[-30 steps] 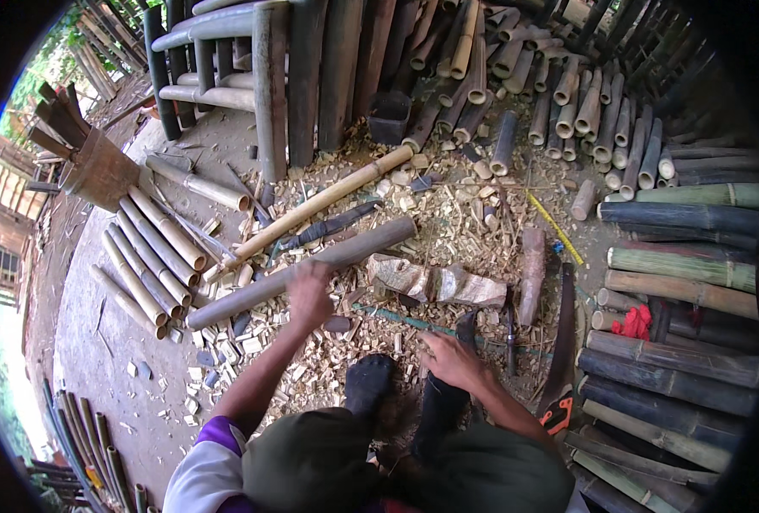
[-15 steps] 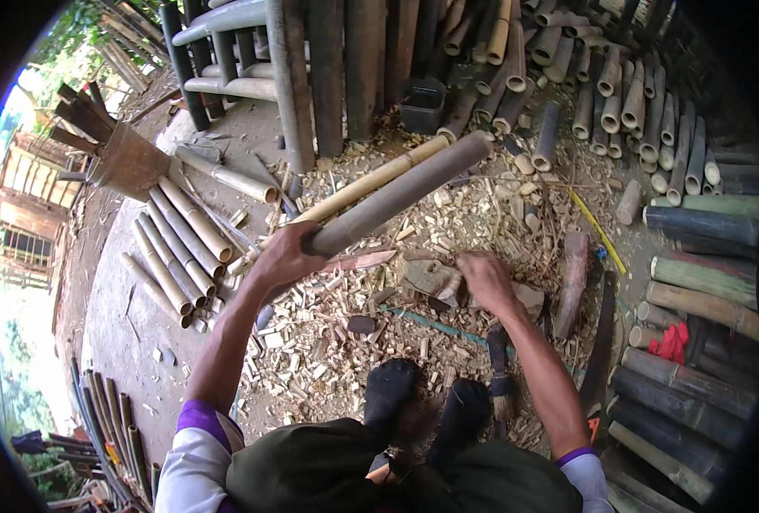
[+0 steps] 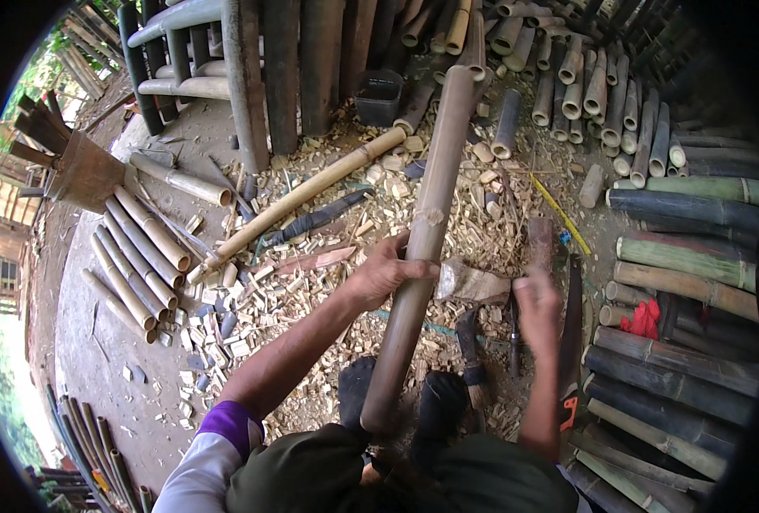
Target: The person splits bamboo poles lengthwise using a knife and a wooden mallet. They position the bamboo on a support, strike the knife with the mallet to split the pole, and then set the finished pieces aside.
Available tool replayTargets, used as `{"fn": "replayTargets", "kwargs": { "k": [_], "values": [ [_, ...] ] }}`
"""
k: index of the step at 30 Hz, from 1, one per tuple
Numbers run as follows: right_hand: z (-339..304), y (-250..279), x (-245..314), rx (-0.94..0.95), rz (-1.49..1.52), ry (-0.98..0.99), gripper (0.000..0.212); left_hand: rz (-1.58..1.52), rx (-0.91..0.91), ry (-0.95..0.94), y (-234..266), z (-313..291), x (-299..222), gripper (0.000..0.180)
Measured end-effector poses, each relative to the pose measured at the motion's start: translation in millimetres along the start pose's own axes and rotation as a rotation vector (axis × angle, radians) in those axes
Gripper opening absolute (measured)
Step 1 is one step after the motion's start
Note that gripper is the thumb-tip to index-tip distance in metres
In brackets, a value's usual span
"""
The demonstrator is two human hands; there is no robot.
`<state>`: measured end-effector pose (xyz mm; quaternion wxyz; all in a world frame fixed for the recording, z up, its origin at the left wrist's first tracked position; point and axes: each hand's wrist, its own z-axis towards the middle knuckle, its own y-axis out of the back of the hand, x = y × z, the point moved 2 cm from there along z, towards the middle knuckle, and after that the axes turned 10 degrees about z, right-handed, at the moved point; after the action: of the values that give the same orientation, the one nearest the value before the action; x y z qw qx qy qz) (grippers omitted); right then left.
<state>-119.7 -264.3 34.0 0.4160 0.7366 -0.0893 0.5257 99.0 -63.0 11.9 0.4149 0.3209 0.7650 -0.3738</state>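
Observation:
My left hand (image 3: pixel 385 275) is closed around a thick grey-brown bamboo pole (image 3: pixel 431 197) at about its middle. The pole slants from near my feet up and away, its near end between them. My right hand (image 3: pixel 537 301) is smeared by motion, so its fingers cannot be made out. It is beside a slim dark-handled tool (image 3: pixel 514 338); whether it touches the tool is unclear. A pale wooden block (image 3: pixel 479 282) lies between the hands. Just nearer is a dark-handled brush (image 3: pixel 472 346).
Wood chips (image 3: pixel 294 342) cover the floor. A thinner yellowish bamboo pole (image 3: pixel 311 192) lies at left, beyond a reddish blade-shaped piece (image 3: pixel 315 260). At right are a saw (image 3: pixel 573 312), a yellow measuring strip (image 3: pixel 561 212) and stacked bamboo (image 3: pixel 687 274). A black bucket (image 3: pixel 378 98) stands behind.
The thick bamboo pole has swung from slanting far right to nearly upright in view, its near end now by my feet. My right hand has moved right, off the wooden block. The view has shifted right.

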Motion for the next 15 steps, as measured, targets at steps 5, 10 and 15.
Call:
{"fn": "replayTargets", "kwargs": {
  "k": [5, 10, 15],
  "values": [
    [-76, -99, 25, 0.537, 0.033, -0.081, 0.064, -0.092, -0.098, 0.045, -14, -14, 80, 0.065],
    [-111, -134, -35, 0.446, -0.109, -0.078, 0.060, 0.490, -0.267, 0.093, -25, -32, 117, 0.046],
    [-107, -130, -42, 0.465, -0.159, -0.184, 0.064, 0.941, -0.322, 0.023, -30, -26, 113, 0.053]
  ]
}}
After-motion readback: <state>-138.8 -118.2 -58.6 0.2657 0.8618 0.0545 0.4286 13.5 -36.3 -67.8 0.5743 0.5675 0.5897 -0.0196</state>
